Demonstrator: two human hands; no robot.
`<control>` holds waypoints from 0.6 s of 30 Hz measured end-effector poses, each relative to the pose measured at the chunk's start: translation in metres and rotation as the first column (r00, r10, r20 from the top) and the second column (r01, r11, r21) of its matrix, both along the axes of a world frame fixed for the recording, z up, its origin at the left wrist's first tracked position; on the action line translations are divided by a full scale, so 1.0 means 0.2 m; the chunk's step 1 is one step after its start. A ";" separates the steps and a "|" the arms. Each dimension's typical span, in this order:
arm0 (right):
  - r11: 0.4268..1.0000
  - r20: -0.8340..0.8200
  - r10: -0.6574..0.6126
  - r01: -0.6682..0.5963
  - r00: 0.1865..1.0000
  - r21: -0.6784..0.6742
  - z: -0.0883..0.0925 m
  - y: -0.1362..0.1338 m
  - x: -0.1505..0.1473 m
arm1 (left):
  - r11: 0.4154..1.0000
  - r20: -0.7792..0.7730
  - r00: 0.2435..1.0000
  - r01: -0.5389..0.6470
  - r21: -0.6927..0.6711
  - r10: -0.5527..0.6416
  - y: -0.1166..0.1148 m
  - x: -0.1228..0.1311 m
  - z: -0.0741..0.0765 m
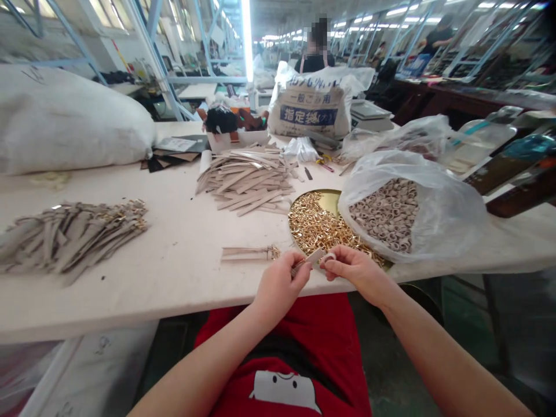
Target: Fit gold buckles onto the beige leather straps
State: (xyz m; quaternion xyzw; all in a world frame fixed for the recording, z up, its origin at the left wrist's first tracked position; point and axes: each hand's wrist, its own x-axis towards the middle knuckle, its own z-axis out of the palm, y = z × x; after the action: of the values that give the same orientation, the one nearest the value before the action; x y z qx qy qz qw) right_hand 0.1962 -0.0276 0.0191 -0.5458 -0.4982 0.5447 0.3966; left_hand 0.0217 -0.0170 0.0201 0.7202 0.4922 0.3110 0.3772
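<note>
My left hand (pixel 283 279) is closed on a beige strap (pixel 315 255), whose flat end sticks out toward the right. Pinched in my right hand (pixel 353 270) is a small beige loop (pixel 329 258), close to the strap's end; whether the two touch I cannot tell. Just beyond both hands lies a round gold tray (pixel 330 200) holding many small gold metal pieces (pixel 313 223). To its right, an open clear plastic bag (pixel 452 214) is full of beige loops (pixel 386 213). Left of my left hand, a few straps with metal fittings (pixel 247 253) lie on the table.
Loose beige strips (pixel 249 176) are piled mid-table, and finished-looking straps (pixel 82 234) are heaped at left. A large white sack (pixel 69 121) fills the back left. A printed bag (pixel 310 107) stands behind. Another person (pixel 318 49) is beyond it. The table's front edge (pixel 174 310) runs below my hands.
</note>
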 end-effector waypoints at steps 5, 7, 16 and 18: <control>0.996 -0.051 -0.086 0.088 0.995 0.033 -0.05 -0.01 -0.02 | 1.000 -0.009 1.000 0.021 0.020 -0.021 -0.03 -0.03 -0.04; 0.995 -0.010 -0.083 0.084 0.996 0.053 -0.05 -0.02 -0.03 | 0.999 -0.006 0.999 0.032 -0.004 -0.032 -0.04 -0.03 -0.05; 0.988 0.066 -0.128 0.121 0.990 0.093 -0.09 -0.01 -0.03 | 0.992 0.023 0.998 0.061 -0.110 -0.059 -0.01 -0.06 -0.09; 0.983 0.049 -0.169 0.165 0.984 0.087 -0.11 0.00 -0.03 | 0.987 0.048 0.997 0.064 -0.147 -0.058 0.00 -0.06 -0.09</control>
State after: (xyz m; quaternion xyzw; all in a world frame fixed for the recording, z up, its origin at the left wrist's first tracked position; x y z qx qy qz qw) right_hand 0.1895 -0.0275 -0.0036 -0.5839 -0.4835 0.4730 0.4490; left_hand 0.0101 -0.0167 0.0016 0.6980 0.4835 0.2774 0.4496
